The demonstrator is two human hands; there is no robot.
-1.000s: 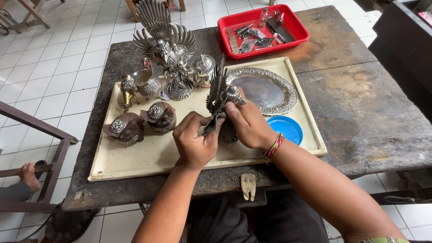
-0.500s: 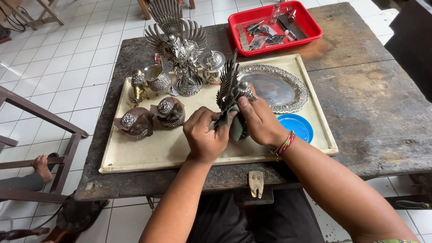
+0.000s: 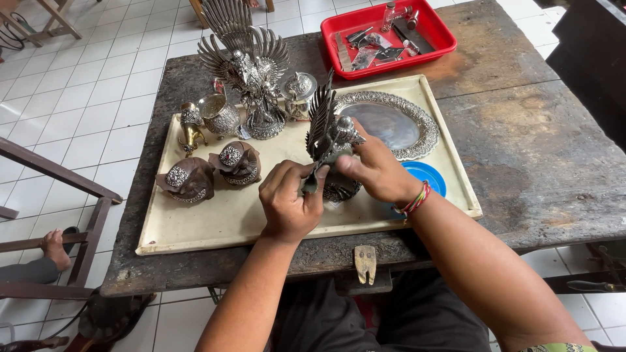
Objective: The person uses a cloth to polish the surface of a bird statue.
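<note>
A small silver winged bird figurine (image 3: 329,133) stands over the cream tray (image 3: 248,218), held between both hands. My left hand (image 3: 287,199) grips its lower left side with fingers curled. My right hand (image 3: 373,171), with a woven band at the wrist, clasps the body from the right. The figurine's base is mostly hidden behind my fingers. A blue round lid (image 3: 427,176) lies just right of my right hand.
On the tray stand a larger silver winged statue (image 3: 251,78), an oval embossed silver platter (image 3: 391,124), two dark ornate hat-shaped pieces (image 3: 212,171), a silver cup (image 3: 220,114) and a lidded jar (image 3: 298,91). A red tray (image 3: 385,36) of tools sits behind. A person's foot (image 3: 55,251) shows at left.
The view has shifted slightly and my hands have turned the figurine a little; both stay clasped on it over the tray.
</note>
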